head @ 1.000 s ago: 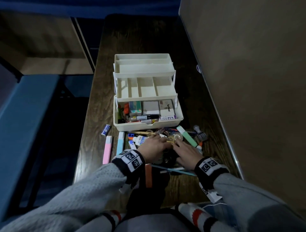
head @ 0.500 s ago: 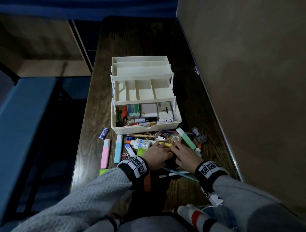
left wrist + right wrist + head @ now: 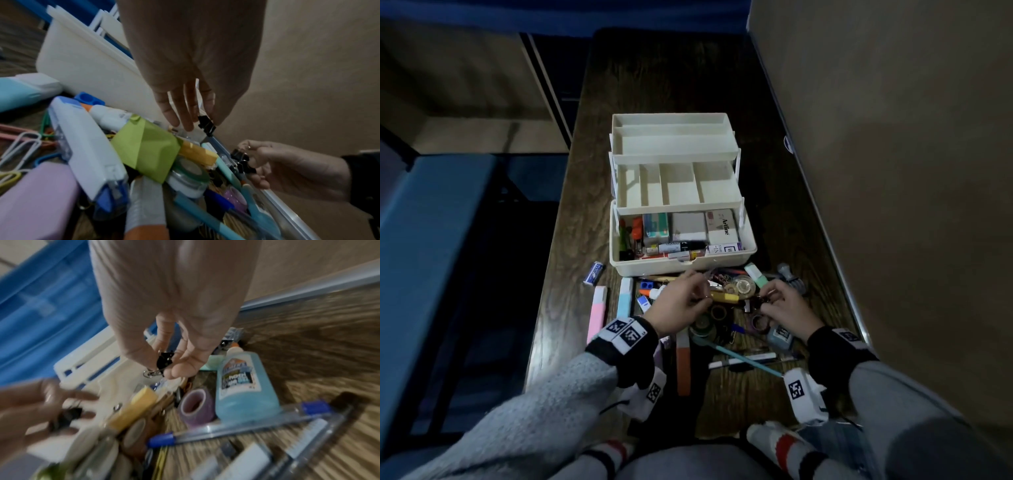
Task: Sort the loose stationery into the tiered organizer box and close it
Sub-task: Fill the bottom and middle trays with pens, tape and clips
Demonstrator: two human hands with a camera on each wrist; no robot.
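Observation:
The cream tiered organizer box (image 3: 681, 266) stands open on the dark wood table, its two upper trays bare and its bottom bin holding boxes and markers. Loose stationery lies in a heap just in front of it. My left hand (image 3: 703, 296) hovers over the heap and pinches a small black binder clip (image 3: 206, 125) between thumb and fingertips. My right hand (image 3: 765, 301), a short way to the right, pinches black binder clips (image 3: 164, 360) as well. In the left wrist view the right hand's clips (image 3: 242, 162) hang over the pile.
A pink highlighter (image 3: 596, 313), a blue highlighter (image 3: 624, 301) and a small blue eraser (image 3: 593, 273) lie left of the heap. An orange marker (image 3: 683, 363), a teal pen (image 3: 736, 358), a blue glue bottle (image 3: 242, 381) and purple tape (image 3: 195, 407) lie nearer. A wall (image 3: 893, 205) borders the right.
Both hands have lifted off the pile, where they lay close together, and moved apart. Each now holds black binder clips above the heap.

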